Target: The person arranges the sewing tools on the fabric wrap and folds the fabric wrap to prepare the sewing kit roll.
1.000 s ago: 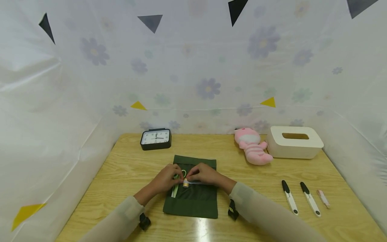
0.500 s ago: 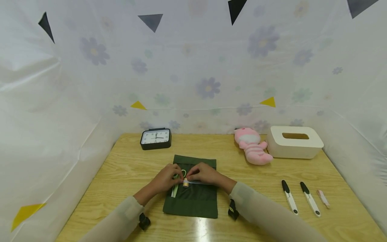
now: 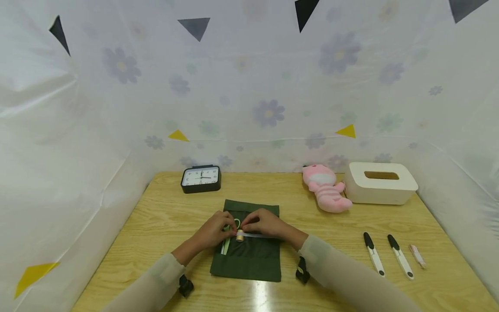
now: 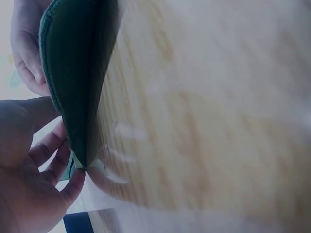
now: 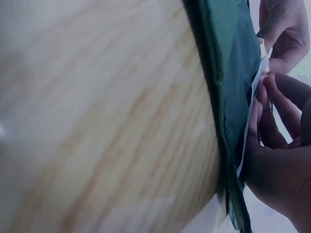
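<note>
A dark green cloth tool roll [image 3: 253,266] lies spread on the table. A small spool of pale yellow thread [image 3: 239,238] stands at its middle, crossed by a white elastic band [image 3: 257,235]. My left hand [image 3: 212,230] pinches the spool at its left edge, with light green scissors [image 3: 225,247] partly under that hand. Just to the right, my right hand [image 3: 265,223] has thumb and forefinger together at the band beside the spool's top. The right wrist view shows the band [image 5: 249,126] running along the right hand's fingers; the exact contact is partly hidden.
A black-framed clock [image 3: 201,179] stands at the back left. At the back right are a pink plush toy [image 3: 327,190] and a white tissue box [image 3: 380,190]. Two black-and-white snips [image 3: 374,255] and a small pink-and-white item [image 3: 417,256] lie at the right.
The right hand has shifted very slightly up and right, away from the spool's top. The left hand and cloth stay as they were.
</note>
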A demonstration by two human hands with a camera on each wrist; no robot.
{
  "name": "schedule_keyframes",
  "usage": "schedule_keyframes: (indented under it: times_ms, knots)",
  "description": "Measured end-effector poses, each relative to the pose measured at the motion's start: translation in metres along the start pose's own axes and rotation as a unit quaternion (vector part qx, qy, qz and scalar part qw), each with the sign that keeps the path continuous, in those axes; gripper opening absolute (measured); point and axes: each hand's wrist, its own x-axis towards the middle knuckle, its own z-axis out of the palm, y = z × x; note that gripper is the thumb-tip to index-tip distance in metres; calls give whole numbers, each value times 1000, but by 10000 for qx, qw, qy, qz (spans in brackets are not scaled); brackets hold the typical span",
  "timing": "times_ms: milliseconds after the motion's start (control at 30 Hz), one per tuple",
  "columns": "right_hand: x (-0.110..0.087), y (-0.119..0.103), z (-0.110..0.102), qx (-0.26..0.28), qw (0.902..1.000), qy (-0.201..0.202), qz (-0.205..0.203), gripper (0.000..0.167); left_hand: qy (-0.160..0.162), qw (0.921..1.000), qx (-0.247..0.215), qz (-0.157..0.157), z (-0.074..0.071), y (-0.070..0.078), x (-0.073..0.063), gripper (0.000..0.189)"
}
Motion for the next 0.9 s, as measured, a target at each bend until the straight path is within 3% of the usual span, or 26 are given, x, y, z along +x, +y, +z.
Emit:
schedule_keyframes:
  times_ms: [333,567,900]
  knots:
    - [-15,-2,-12,-12,9999,-16,-124,26,-15,9998,193,93,1,-4,0,10]
    - [-34,-5,-26,-259,9990,136,-326,29,-31,9999,163,-3,0,-2,0,7]
    - [-70,1,-45,-305,9987,357,-205,31,-153,9997,211,-28,-2,4,-1,9]
